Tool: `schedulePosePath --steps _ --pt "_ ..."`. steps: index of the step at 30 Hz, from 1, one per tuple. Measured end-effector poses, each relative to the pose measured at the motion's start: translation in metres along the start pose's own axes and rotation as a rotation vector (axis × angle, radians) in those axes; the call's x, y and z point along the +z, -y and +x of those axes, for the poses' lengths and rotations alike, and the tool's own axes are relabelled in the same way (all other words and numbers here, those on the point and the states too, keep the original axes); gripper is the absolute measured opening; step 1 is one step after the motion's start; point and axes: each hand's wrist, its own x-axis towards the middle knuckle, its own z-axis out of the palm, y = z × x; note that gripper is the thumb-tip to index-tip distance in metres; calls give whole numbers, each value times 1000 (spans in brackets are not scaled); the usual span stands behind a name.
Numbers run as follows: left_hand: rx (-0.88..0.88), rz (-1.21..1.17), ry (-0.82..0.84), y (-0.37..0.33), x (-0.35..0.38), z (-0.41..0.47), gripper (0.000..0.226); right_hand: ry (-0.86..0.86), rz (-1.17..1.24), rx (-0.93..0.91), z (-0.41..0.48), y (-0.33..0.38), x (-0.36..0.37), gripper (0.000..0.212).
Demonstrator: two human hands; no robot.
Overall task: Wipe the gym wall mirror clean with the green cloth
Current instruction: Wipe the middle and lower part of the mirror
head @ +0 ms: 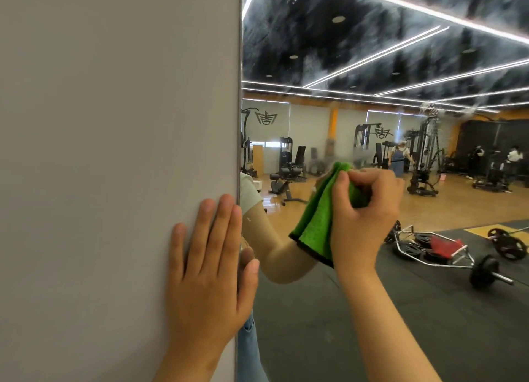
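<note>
My right hand (363,218) was curled round the green cloth (317,215). My fingers and thumb bunched its upper part into a wad, while the loose folds with their dark hem hung down past my wrist. I held that wad against the mirror (400,310), toward its left edge and roughly midway up the part I could see.

My left hand (209,270) lay flat on the grey wall (114,124) just beside the mirror's left edge. Its fingers were straight and close together, and the thumb reached across the edge strip onto the glass. It held nothing; I judged it was only bracing me.

As for progress, the job looked to be in the middle of the wiping, with much left. The upper part of the glass showed cloudy, streaky smears (315,61) over the reflected dark ceiling, spreading toward the top right corner. A misty patch (429,109) sat right of and above my cloth, with more haze just above the cloth itself.

The lower part, where the reflected black floor mats and a barbell (486,273) showed, looked fairly clear. I could not tell whether that was because it was already wiped or because marks simply did not show there.

By my reckoning the cloth had to go up and rightward over those streaks before the mirror could be called clean.
</note>
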Motion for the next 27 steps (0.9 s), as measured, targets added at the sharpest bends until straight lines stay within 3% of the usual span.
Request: schedulePosePath --steps 5,10,14,19,24,27 --pt "4 -13 3 0 -1 -2 62 205 -15 -226 -44 14 1 12" --pt "0 0 1 0 0 0 62 47 -14 -29 -12 10 8 11" --pt "9 -8 15 1 -1 -2 63 178 -36 -217 -46 11 -3 14" --pt "2 1 6 1 -1 -1 63 39 -37 -20 -11 7 6 12" --pt "3 3 5 1 0 -1 63 185 -40 -165 -43 9 -8 15" --pt "-6 3 -1 0 -1 0 62 158 -67 -71 -10 9 -4 14"
